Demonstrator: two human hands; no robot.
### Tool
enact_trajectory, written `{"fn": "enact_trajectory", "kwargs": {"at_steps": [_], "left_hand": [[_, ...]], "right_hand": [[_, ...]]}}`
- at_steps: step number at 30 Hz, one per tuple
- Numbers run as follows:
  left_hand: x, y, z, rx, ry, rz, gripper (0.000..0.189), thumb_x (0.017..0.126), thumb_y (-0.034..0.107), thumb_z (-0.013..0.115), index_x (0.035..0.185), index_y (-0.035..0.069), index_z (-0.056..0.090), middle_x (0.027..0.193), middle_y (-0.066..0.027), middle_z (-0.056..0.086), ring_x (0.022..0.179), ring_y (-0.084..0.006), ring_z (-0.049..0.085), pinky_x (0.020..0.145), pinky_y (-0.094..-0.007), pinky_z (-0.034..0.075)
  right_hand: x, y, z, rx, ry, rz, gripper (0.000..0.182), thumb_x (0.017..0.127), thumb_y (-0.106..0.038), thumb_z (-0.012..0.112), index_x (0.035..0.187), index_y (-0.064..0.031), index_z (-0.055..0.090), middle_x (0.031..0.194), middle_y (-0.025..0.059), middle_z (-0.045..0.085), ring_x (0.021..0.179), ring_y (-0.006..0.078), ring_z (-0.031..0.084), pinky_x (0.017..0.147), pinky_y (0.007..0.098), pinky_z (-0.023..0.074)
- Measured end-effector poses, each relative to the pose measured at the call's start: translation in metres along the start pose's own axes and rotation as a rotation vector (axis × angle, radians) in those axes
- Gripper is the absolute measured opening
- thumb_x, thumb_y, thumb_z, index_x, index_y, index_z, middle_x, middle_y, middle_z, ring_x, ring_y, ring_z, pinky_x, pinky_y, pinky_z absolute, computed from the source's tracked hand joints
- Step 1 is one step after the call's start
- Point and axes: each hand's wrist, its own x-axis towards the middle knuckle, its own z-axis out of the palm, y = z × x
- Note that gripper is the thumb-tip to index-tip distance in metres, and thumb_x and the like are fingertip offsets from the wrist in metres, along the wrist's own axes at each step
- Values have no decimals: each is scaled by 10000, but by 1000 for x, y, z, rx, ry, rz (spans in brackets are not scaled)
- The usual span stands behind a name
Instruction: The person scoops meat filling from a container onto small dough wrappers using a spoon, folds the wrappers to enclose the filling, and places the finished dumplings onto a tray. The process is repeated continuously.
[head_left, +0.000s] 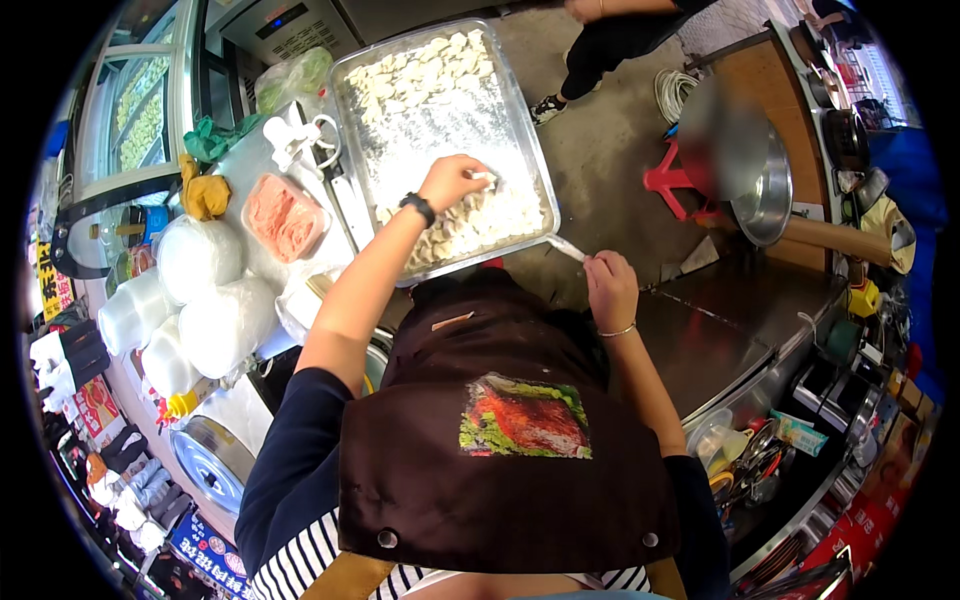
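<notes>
My left hand (448, 184), with a black band on its wrist, reaches over a floured metal tray (435, 142). Between its fingertips is a small pale dumpling (484, 178). Below that hand, rows of similar dumplings (480, 225) fill the near end of the tray, and more dumplings (427, 67) lie at the far end. Off the tray's near right corner, my right hand (611, 285) grips a thin, pale spreading stick (568, 247). Left of the tray stands a plastic tub of pink minced filling (283, 217).
White scissors (326, 142) and a yellow cloth (204, 193) lie left of the tray. Bagged stacks of plastic bowls (225, 322) stand nearer. Another person (600, 56) is beyond the tray. A red stool (671, 180) and a large metal bowl (772, 187) are at right.
</notes>
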Motion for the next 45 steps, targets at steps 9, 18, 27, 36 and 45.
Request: {"fn": "enact_trajectory", "kwargs": {"at_steps": [9,18,27,36,45], "left_hand": [[31,-28,42,597,-130,172,135,766,162,645,872,131,721,937,-54,640,901,-266,607,796,-389,494],[17,-35,42,810,-70,474,38,762,148,576,752,130,608,788,11,615,877,-206,607,718,-362,486],[-59,17,12,667,168,207,278,814,170,618,1090,171,653,1237,-22,585,1169,-204,515,980,-407,364],[-265,-6,-93,245,1076,-343,180,828,79,601,990,24,658,964,-154,658,902,-321,615,810,-392,474],[-291,-103,-143,-42,1017,-530,253,827,149,638,1042,19,663,918,-159,689,856,-274,667,768,-352,506]], "right_hand": [[-24,35,5,73,-101,71,81,804,-114,663,774,-83,595,833,45,564,763,240,565,641,361,426],[-22,47,9,92,-123,51,76,799,-128,669,778,-87,608,818,54,572,749,253,580,641,372,448],[8,19,32,244,-158,188,112,822,-130,657,919,-82,627,823,88,633,705,294,614,632,380,485],[97,-101,89,554,-382,-205,102,863,-126,618,948,-79,649,860,108,645,713,305,627,625,377,488],[171,-285,157,150,-608,-518,92,840,-167,592,891,-120,653,742,111,647,655,310,643,581,398,508]]}}
